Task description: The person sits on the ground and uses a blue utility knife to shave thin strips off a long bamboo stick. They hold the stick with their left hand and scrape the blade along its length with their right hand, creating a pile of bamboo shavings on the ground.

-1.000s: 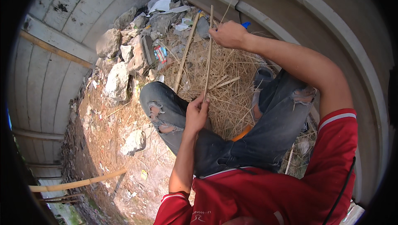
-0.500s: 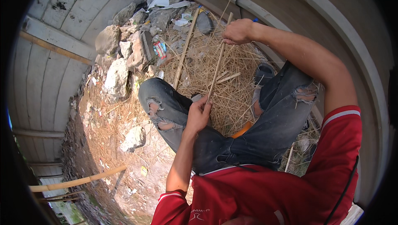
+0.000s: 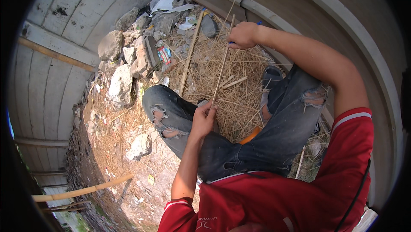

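Note:
A thin bamboo strip (image 3: 223, 67) slants away from me above the straw between my knees. My left hand (image 3: 203, 120) is closed on its near end, thumb and fingers pinching it near my left knee. Farther out, my right hand (image 3: 244, 35) makes a fist against the strip's far part. Blue bits of a small tool (image 3: 259, 23) stick out on both sides of this fist; the rest is hidden, so its kind cannot be made out. The strip's tip shows just beyond the right hand.
A longer flat bamboo slat (image 3: 192, 52) lies left of the strip. Cut straw-like shavings (image 3: 246, 93) cover the ground. Rocks (image 3: 121, 82) and litter sit at the far left. An orange object (image 3: 250, 135) lies between my thighs. A curved grey wall (image 3: 342, 31) rises on the right.
My right hand has shifted slightly left and nearer along with the strip's far end. A blue bit now shows below the fist. The left hand keeps its hold, almost still.

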### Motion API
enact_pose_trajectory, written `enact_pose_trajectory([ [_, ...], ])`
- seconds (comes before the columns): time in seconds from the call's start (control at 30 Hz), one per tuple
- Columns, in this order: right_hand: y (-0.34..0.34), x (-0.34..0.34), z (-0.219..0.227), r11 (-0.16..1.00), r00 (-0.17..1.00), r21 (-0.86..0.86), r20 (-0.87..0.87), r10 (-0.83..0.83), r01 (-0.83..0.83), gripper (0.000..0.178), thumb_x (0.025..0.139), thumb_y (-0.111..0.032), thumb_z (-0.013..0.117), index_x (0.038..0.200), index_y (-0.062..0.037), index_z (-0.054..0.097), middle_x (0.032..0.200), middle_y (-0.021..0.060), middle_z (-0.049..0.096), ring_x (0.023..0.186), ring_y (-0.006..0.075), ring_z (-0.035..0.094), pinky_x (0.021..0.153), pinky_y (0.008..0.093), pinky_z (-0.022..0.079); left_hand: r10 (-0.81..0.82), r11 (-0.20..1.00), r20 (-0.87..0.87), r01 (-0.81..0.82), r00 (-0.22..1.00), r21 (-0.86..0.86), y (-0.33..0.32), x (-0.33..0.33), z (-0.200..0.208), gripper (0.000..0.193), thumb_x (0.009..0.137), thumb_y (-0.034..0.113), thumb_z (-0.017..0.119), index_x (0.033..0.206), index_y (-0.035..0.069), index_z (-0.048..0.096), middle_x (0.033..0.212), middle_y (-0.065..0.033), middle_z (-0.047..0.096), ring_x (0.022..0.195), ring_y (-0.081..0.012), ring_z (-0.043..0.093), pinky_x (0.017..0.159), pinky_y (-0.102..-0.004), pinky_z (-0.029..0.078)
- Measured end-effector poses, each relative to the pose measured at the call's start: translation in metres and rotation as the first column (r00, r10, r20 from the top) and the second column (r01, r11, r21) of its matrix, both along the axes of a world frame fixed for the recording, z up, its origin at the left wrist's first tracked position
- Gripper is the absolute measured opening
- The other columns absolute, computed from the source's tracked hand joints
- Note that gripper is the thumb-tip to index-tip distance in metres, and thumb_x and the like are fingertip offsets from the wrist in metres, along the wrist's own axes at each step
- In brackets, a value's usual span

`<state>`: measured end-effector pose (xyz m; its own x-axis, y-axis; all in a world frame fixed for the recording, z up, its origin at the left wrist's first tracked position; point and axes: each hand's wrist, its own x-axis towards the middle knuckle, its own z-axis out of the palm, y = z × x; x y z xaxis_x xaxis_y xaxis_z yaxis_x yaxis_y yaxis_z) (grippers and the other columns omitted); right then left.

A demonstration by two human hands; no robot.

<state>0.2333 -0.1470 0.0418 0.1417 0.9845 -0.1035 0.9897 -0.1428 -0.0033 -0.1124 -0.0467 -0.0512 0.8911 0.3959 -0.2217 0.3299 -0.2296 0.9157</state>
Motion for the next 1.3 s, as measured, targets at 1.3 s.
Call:
enact_pose_trajectory([
  [1.3,-0.011,0.014,0.034,0.961,0.940,-0.226,-0.263,-0.217,0.158,0.050,0.092,-0.048,0.064,0.077,-0.0005,0.063,0.062,0.0109,0.060,0.065,0.0298,0.062,0.066,0.0464,0.047,0.095,0.958,0.036,-0.082,0.995,-0.275,-0.025,-0.008,0.000,0.041,0.103,0.012,0.057,0.143,0.006,0.057,0.060,0.0090,0.041,0.050,-0.0015,0.037,0.046,-0.0227,0.029],
])
